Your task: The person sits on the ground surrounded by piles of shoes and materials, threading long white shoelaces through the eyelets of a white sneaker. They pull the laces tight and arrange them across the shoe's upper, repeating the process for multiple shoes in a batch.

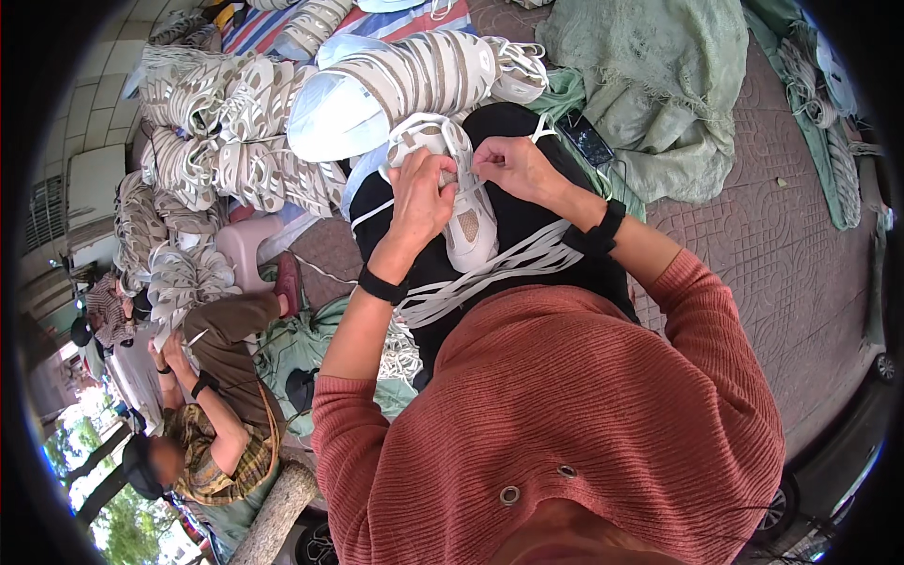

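A white and beige sneaker lies on my dark-clad lap, its toe pointing toward me. My left hand is closed on the shoe's left side, fingers curled over its tongue and lacing area. On the other side my right hand is pinched, fingertips right by the eyelet row; whatever is between them is too small to tell. A bundle of loose white shoelaces stretches across my lap below the toe. Beyond my right hand, a white lace shows against the dark cloth.
A long stack of nested sneakers lies just beyond my lap, with more shoe piles to the left. A phone and a pale green sack are at the right. Left, a seated person handles shoes near a pink stool.
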The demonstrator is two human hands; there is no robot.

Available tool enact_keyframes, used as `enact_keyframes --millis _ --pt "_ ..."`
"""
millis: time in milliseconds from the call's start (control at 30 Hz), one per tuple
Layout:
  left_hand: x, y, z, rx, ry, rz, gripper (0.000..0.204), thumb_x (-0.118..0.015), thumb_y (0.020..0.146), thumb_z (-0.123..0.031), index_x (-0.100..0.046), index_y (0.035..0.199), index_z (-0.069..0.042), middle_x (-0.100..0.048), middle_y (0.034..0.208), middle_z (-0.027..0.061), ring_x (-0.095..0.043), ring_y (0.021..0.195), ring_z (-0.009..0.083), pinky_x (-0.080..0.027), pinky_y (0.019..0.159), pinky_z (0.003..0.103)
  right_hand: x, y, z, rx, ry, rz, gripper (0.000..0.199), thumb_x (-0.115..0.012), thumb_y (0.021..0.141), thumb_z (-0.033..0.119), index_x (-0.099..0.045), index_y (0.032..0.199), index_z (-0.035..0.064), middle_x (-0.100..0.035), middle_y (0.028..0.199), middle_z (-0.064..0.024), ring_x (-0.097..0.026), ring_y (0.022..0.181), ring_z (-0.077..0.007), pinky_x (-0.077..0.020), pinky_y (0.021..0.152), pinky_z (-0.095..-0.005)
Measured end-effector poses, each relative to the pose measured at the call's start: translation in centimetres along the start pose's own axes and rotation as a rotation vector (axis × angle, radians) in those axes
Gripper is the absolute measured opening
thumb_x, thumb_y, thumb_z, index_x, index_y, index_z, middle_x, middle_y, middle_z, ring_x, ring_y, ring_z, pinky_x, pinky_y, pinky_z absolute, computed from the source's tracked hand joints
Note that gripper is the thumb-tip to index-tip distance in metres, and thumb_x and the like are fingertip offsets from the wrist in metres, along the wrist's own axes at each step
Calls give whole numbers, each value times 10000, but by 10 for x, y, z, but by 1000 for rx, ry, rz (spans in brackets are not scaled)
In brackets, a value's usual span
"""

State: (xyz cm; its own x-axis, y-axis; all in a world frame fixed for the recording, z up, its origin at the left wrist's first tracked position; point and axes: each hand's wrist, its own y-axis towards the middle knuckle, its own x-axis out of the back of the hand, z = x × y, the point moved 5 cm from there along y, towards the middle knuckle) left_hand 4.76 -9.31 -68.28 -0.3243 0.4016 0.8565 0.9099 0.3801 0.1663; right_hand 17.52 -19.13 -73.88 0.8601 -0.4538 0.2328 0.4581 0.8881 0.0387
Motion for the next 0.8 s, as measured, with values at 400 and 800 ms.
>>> enact_keyframes --millis 400,800 --pt "0 3 -4 -15 62 22 212 -705 678 -53 -619 869 -86 -536 861 73 -542 919 269 -331 777 398 11 23 45 425 -539 132 631 -793 681 249 -527 1253 247 -538 1164 -36 -536 1146 -217 -348 927 -450" --pt "179 -19 83 281 594 -369 124 -659 757 -137 -611 861 -89 -607 794 115 -581 690 322 -433 642 450 14 32 49 554 -813 330 372 -642 860 357 -565 1187 199 -578 1133 -42 -569 1089 -238 -354 930 -415"
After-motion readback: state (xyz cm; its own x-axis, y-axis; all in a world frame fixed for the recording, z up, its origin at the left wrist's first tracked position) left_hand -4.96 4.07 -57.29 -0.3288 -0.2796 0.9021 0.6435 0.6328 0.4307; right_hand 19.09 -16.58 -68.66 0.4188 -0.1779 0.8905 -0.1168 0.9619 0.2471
